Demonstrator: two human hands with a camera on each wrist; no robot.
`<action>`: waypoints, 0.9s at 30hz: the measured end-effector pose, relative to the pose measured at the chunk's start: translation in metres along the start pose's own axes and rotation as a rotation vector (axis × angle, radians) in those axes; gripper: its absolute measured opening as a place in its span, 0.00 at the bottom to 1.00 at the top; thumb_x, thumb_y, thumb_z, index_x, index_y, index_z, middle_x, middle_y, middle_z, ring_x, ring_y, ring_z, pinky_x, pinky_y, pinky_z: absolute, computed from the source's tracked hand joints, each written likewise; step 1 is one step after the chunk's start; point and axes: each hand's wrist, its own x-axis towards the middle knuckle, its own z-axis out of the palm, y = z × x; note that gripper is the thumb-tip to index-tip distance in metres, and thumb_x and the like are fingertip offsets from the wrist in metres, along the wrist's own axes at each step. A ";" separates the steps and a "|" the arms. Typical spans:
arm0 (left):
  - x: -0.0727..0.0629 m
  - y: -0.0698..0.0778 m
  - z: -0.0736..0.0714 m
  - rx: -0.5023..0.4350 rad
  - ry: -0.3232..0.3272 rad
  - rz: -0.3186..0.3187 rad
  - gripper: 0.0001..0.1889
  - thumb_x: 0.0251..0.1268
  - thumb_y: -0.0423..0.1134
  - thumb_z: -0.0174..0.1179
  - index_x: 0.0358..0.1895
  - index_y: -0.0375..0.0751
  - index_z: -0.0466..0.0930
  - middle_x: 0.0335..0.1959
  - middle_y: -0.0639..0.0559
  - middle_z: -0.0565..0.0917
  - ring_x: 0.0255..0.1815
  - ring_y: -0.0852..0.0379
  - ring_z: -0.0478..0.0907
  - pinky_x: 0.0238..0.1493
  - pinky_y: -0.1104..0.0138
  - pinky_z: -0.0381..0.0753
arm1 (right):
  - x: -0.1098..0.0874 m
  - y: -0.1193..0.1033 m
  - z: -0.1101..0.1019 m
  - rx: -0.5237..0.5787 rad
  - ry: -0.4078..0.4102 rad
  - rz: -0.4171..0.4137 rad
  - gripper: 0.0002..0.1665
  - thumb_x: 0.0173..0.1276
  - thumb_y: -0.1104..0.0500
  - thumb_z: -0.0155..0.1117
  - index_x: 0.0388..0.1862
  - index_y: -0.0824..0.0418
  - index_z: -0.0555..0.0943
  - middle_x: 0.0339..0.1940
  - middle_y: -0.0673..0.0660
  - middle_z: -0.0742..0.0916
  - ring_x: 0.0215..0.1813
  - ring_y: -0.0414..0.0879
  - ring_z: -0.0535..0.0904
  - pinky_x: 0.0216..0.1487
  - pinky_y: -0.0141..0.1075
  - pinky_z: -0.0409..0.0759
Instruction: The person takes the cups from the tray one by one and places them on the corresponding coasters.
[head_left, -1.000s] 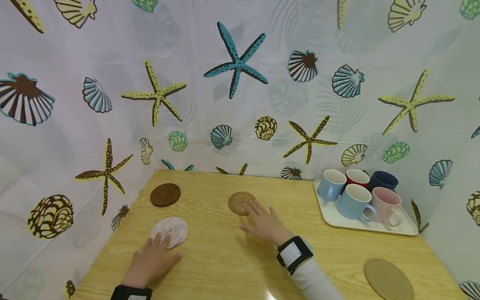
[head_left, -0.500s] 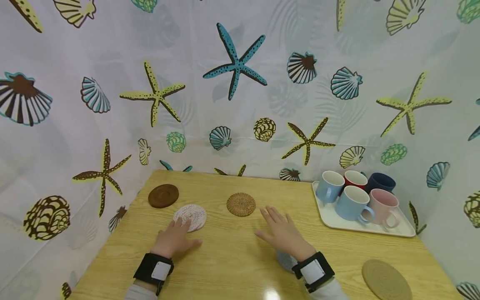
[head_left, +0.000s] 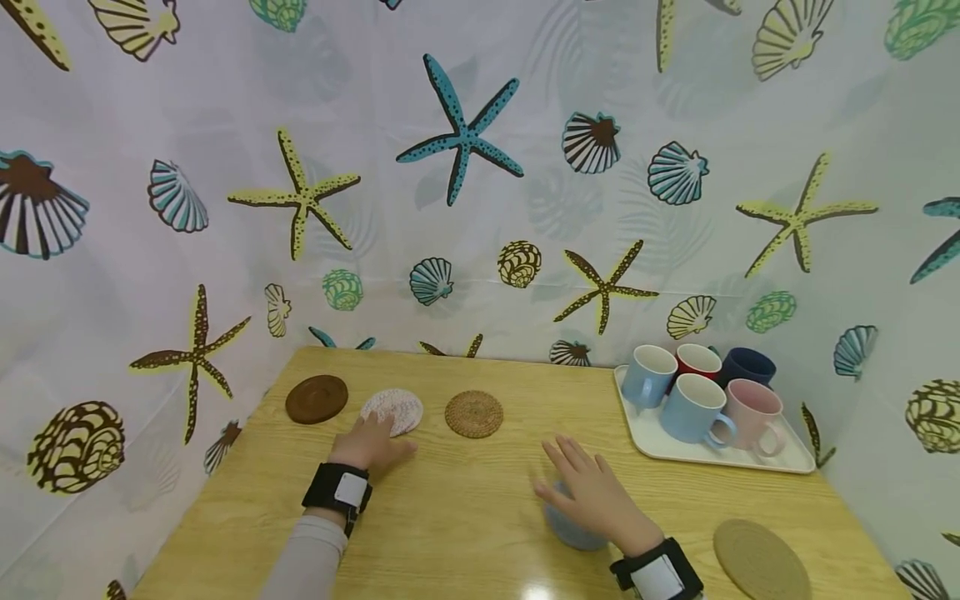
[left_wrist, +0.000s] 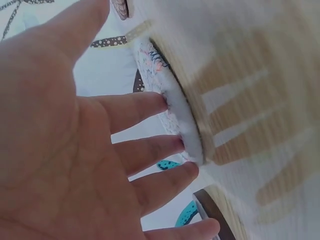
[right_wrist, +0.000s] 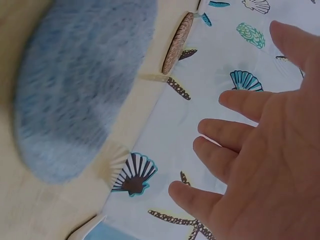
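My left hand (head_left: 370, 447) rests its fingertips on the near edge of a round white speckled coaster (head_left: 403, 407). In the left wrist view, straight fingers touch that coaster's (left_wrist: 172, 100) rim and the thumb stands apart. My right hand (head_left: 600, 496), fingers spread, is held over a round blue-grey felt-like coaster (head_left: 576, 533), which it partly covers in the head view. From the right wrist, the blue-grey coaster (right_wrist: 85, 85) appears apart from the fingers. A woven brown coaster (head_left: 474, 414) lies right of the white one, and a dark brown coaster (head_left: 317, 398) lies left of it.
A white tray (head_left: 652, 442) with several mugs (head_left: 693, 408) stands at the back right. A larger tan round mat (head_left: 761, 558) lies at the front right of the wooden table (head_left: 450, 517). A shell-and-starfish patterned cloth (head_left: 465, 217) encloses the back and sides.
The left hand has slid the white coaster away and rightward, between the dark brown and woven ones. The right hand has left the woven coaster and come back right, over the blue-grey coaster.
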 end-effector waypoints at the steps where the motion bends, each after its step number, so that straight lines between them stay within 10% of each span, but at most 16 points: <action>1: 0.003 0.000 0.000 -0.002 -0.003 -0.005 0.43 0.64 0.65 0.54 0.75 0.39 0.59 0.74 0.27 0.57 0.75 0.27 0.52 0.63 0.29 0.60 | -0.003 0.002 0.000 0.003 -0.004 0.007 0.43 0.72 0.36 0.52 0.76 0.59 0.60 0.78 0.64 0.62 0.79 0.61 0.53 0.72 0.69 0.50; 16: 0.003 0.004 0.002 -0.034 0.056 0.004 0.40 0.69 0.61 0.52 0.75 0.39 0.57 0.76 0.28 0.53 0.76 0.28 0.49 0.65 0.27 0.52 | -0.045 0.020 0.000 0.064 -0.125 0.003 0.42 0.70 0.37 0.56 0.71 0.64 0.67 0.74 0.71 0.66 0.75 0.70 0.58 0.65 0.71 0.60; 27: -0.025 0.002 -0.001 -0.057 0.153 0.191 0.34 0.72 0.58 0.51 0.70 0.36 0.67 0.70 0.31 0.67 0.71 0.32 0.64 0.63 0.34 0.66 | -0.060 0.017 0.004 0.107 -0.260 -0.052 0.38 0.71 0.40 0.55 0.70 0.64 0.69 0.72 0.74 0.67 0.69 0.71 0.67 0.62 0.65 0.70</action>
